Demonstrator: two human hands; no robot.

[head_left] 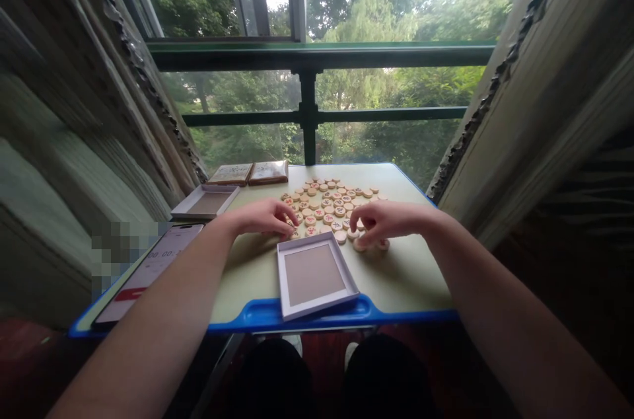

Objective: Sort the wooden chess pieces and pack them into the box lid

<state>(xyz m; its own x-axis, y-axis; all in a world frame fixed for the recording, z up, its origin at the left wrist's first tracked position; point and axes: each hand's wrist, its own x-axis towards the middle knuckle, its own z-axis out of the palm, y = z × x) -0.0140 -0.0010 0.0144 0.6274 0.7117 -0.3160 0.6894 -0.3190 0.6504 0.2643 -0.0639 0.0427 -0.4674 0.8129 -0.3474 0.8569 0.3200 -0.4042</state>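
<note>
Near box point(313, 273): our landmark, open side up, set askew, its near edge overlapping the blue rim point(238, 321) of the table point(416, 277).
Round pieces point(328, 219): we see them spread loosely just beyond the near box, many marked with red or black characters, others plain on top.
Left hand point(265, 217): just beyond the near box's far left corner, fingers curled down at the pieces; we cannot tell whether it grips one.
Right hand point(375, 219): beyond the near box's far right corner, thumb and fingers bent over several pieces; we cannot tell whether any is grasped.
Phone point(166, 247): left of the near box, partly covered by our left forearm.
Second box point(205, 203): farther off, left of the near box, also open.
Flat packs point(268, 171): two, side by side, well beyond the near box and to its left.
</note>
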